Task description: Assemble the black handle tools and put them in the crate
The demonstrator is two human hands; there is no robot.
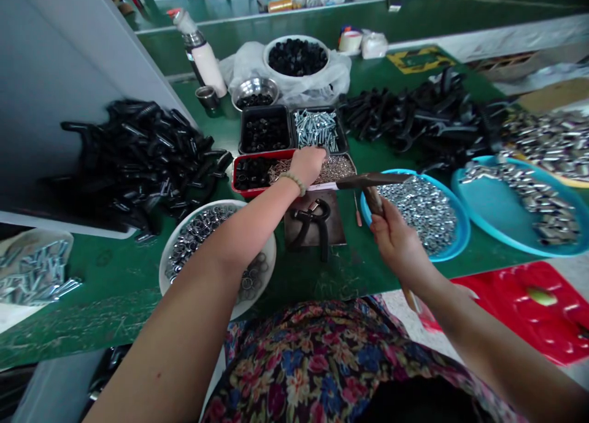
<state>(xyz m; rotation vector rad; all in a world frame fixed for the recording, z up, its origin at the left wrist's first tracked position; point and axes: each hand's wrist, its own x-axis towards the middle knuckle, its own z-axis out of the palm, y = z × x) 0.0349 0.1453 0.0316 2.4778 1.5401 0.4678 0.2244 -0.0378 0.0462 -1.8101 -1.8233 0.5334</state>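
My right hand [399,242] is closed around the wooden handle of a hammer [375,199], its dark metal head level and left of the hand. My left hand [309,164] reaches into the compartments of small copper-coloured rivets [338,168] in the red-rimmed bin; its fingers look curled, and their tips are hidden. Below it, a black hand tool with a curved jaw and two handles [322,217] lies on a square metal plate [294,236]. A thin screwdriver-like tool [358,214] with a reddish handle lies right of the plate.
Black grips [151,153] are heaped left, above a bowl of metal rings [197,232]. Behind the rivets are bolts [316,130] and black parts [264,132]. Blue trays [464,226] of metal pieces and piled black tools [414,116] stand right. A bottle [207,64] stands behind.
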